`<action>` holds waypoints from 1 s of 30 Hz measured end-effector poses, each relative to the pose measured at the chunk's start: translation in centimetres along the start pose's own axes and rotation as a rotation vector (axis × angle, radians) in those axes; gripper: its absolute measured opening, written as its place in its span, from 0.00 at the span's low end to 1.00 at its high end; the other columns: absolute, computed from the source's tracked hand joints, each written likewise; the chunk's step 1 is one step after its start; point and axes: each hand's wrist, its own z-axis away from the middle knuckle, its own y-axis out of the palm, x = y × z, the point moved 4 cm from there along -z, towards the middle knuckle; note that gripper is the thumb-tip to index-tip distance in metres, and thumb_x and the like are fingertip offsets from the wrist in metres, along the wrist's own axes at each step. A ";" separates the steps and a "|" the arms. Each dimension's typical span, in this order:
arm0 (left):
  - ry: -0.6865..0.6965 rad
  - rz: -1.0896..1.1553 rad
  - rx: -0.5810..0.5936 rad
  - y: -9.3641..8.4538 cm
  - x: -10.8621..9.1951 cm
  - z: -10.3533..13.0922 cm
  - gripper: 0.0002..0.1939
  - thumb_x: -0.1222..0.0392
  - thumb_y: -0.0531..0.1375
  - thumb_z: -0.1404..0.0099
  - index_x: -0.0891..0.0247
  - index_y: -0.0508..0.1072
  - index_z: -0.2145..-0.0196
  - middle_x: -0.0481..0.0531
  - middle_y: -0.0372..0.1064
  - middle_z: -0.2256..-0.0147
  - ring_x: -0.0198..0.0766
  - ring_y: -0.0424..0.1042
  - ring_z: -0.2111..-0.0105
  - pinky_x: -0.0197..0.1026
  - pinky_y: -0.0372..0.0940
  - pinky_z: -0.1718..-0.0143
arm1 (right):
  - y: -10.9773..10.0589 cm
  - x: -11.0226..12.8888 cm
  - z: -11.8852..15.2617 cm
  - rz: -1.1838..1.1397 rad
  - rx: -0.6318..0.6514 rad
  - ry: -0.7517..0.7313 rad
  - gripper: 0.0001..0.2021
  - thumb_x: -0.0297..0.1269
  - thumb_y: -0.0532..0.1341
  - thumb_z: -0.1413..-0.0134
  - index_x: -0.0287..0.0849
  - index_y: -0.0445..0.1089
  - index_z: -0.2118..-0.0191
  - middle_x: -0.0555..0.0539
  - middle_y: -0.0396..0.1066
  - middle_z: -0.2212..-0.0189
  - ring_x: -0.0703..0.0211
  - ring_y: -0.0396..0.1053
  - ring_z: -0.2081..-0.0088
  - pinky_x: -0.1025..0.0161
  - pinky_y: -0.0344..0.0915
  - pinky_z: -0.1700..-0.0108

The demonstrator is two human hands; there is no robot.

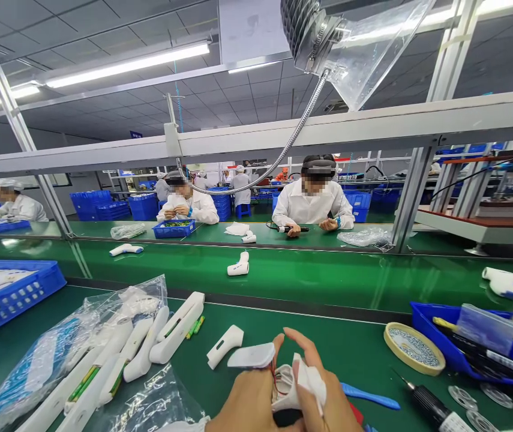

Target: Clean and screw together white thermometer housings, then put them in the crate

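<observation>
At the bottom centre, my left hand and my right hand meet around a white plastic housing with thin red wires. My right hand's thumb presses on the housing, and its index finger is raised. A white oval-ended part sticks out above my left hand, beside the wires. Most of my left fingers are hidden behind the housing. A white angled shell lies just beyond on the green mat.
Left are white casings, plastic bags and a blue crate. Right are a screwdriver, a blue tool, a screw dish and a blue bin. White devices lie on the green belt; people sit opposite.
</observation>
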 end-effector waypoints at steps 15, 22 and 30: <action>0.057 0.219 0.010 2.6 2.7 -0.3 0.42 0.70 0.58 0.56 0.61 0.51 0.42 0.61 0.64 0.51 0.51 0.65 0.53 0.47 0.60 0.54 | -0.5 0.4 -0.2 0.174 0.048 -0.129 0.23 0.40 0.46 0.45 0.42 0.49 0.43 0.48 0.70 0.74 0.56 0.68 0.72 0.63 0.62 0.70; 0.185 -0.197 -0.087 0.8 1.2 0.2 0.39 0.73 0.51 0.53 0.64 0.51 0.41 0.62 0.63 0.49 0.51 0.63 0.52 0.51 0.55 0.50 | 1.2 -0.6 -0.8 -0.496 0.354 0.530 0.14 0.42 0.47 0.47 0.39 0.64 0.63 0.57 0.57 0.88 0.71 0.50 0.89 0.74 0.43 0.88; -0.043 0.338 0.024 0.6 0.5 0.0 0.27 0.71 0.52 0.52 0.62 0.59 0.51 0.48 0.65 0.68 0.36 0.65 0.70 0.38 0.61 0.68 | -0.4 -1.6 -2.1 -0.693 0.280 0.599 0.13 0.39 0.54 0.54 0.40 0.62 0.62 0.59 0.58 0.88 0.74 0.48 0.89 0.75 0.39 0.87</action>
